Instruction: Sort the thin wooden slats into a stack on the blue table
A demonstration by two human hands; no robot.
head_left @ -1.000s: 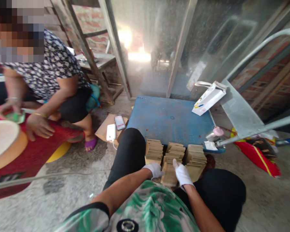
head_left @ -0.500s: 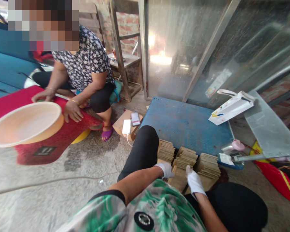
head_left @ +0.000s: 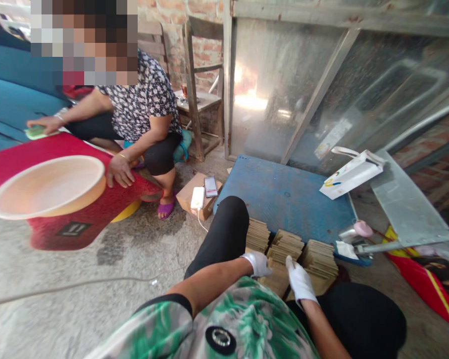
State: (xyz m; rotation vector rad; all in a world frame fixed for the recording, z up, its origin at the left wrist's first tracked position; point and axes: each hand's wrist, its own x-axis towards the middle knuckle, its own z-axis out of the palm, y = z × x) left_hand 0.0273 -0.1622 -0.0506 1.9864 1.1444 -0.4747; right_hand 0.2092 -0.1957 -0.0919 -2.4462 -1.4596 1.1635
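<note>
Gloved L hand (head_left: 257, 264) & R hand (head_left: 300, 280) w/ mid. stack (head_left: 286, 243) btwn

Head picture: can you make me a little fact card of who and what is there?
Left hand: white-gloved, beside middle stack
Right hand: white-gloved, other side of it
Stacks: three, in a row
Board: blue, beyond the stacks
Bag: white, at the board's right
Other person: one hand on red cloth, bowl nearby
</note>
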